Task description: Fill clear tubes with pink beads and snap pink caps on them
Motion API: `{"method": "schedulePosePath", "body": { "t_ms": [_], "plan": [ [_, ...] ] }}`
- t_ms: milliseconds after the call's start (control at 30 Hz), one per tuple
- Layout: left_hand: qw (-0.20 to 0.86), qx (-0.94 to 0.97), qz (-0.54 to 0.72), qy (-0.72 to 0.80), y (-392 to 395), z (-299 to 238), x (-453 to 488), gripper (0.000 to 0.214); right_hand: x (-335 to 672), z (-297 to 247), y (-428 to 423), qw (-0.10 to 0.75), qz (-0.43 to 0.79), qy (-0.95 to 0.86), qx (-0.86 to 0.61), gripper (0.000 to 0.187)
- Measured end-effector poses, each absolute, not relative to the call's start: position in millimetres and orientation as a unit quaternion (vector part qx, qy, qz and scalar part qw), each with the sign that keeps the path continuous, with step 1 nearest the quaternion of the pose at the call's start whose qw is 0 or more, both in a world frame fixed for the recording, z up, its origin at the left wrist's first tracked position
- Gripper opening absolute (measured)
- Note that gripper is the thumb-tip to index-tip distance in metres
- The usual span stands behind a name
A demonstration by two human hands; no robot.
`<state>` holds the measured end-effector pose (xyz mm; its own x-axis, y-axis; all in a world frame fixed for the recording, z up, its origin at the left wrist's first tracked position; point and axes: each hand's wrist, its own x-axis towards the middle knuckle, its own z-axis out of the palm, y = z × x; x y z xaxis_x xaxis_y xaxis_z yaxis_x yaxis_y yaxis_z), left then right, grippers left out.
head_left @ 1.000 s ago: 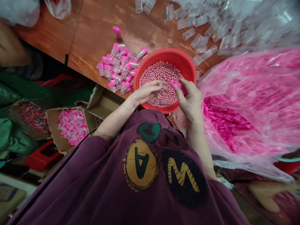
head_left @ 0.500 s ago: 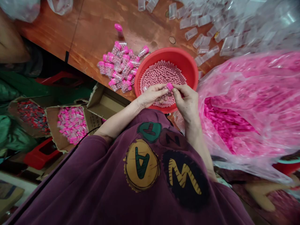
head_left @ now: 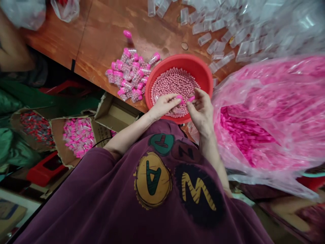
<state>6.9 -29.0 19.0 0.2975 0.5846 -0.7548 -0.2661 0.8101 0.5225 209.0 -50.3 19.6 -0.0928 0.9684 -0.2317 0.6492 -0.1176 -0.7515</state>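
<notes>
Wooden table (head_left: 106, 30), red basin (head_left: 204, 69), pink beads (head_left: 175, 84); left hand (head_left: 162, 105) and right hand (head_left: 201, 110) seemingly pinch pink caps (head_left: 191, 98).

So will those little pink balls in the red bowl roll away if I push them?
Probably yes! The pink balls look round and smooth, so they would likely roll easily. They sit loose in a heap, so one push might move many. The red plastic bowl has a raised rim that should keep most inside, unless it tips.

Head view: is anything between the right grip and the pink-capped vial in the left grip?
Nothing visible: only a narrow gap above the red basin separates the pink piece in the right grip from the pink-capped vial in the left grip.
</notes>
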Motion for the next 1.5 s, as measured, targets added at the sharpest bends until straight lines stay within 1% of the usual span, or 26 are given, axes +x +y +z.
{"method": "schedulePosePath", "body": {
  "t_ms": [67, 100, 167, 200, 267, 333, 367, 400, 533, 733, 833, 933, 1100, 1167, 1233, 1367, 1433, 1500],
  "plan": [
    [0.784, 0.163, 0.285, 0.528, -30, 14, 8, 0.016, 206, 12, -55, 0.217, 0.388, -0.619, -0.648, 0.054],
    [0.783, 0.168, 0.291, 0.523, -31, 11, 9, 0.016, 205, 12, -57, 0.208, 0.388, -0.626, -0.644, 0.052],
    [0.788, 0.168, 0.301, 0.510, -35, 5, 12, 0.018, 202, 18, -60, 0.170, 0.375, -0.658, -0.631, 0.049],
    [0.791, 0.161, 0.304, 0.506, -37, 4, 14, 0.018, 200, 22, -62, 0.146, 0.363, -0.675, -0.625, 0.050],
    [0.794, 0.139, 0.307, 0.505, -41, 4, 19, 0.020, 196, 28, -64, 0.110, 0.343, -0.699, -0.617, 0.062],
    [0.795, 0.117, 0.305, 0.510, -43, 8, 23, 0.020, 192, 30, -68, 0.093, 0.331, -0.711, -0.614, 0.082],
    [0.796, 0.112, 0.302, 0.513, -44, 11, 25, 0.020, 190, 29, -70, 0.088, 0.325, -0.713, -0.615, 0.088],
    [0.795, 0.111, 0.298, 0.517, -44, 13, 27, 0.019, 188, 27, -71, 0.087, 0.316, -0.713, -0.620, 0.091],
    [0.788, 0.128, 0.290, 0.528, -44, 18, 28, 0.018, 187, 18, -73, 0.089, 0.288, -0.711, -0.635, 0.082],
    [0.795, 0.153, 0.304, 0.502, -46, 12, 23, 0.033, 194, 11, -63, 0.048, 0.327, -0.718, -0.612, 0.090],
    [0.782, 0.161, 0.305, 0.519, -44, 13, 23, 0.032, 193, 7, -56, 0.032, 0.323, -0.728, -0.604, 0.087],
    [0.775, 0.151, 0.296, 0.538, -42, 13, 22, 0.027, 185, 3, -53, 0.026, 0.310, -0.739, -0.598, 0.079],
    [0.779, 0.094, 0.297, 0.544, -40, 9, 16, 0.007, 173, -6, -61, 0.059, 0.305, -0.730, -0.609, 0.080],
    [0.786, 0.090, 0.292, 0.537, -39, 6, 12, 0.005, 170, -10, -66, 0.065, 0.301, -0.715, -0.628, 0.078],
    [0.788, 0.096, 0.284, 0.538, -39, 3, 10, 0.007, 166, -14, -69, 0.051, 0.304, -0.705, -0.639, 0.077],
    [0.772, 0.116, 0.268, 0.565, -36, -8, 5, 0.017, 157, -22, -55, 0.013, 0.339, -0.702, -0.626, 0.077],
    [0.760, 0.143, 0.262, 0.577, -28, -14, -3, 0.021, 156, -30, -37, 0.027, 0.379, -0.707, -0.596, 0.078],
    [0.733, 0.188, 0.273, 0.594, -12, -24, -20, 0.021, 162, -44, -18, 0.058, 0.424, -0.700, -0.572, 0.080]
  ]
}}
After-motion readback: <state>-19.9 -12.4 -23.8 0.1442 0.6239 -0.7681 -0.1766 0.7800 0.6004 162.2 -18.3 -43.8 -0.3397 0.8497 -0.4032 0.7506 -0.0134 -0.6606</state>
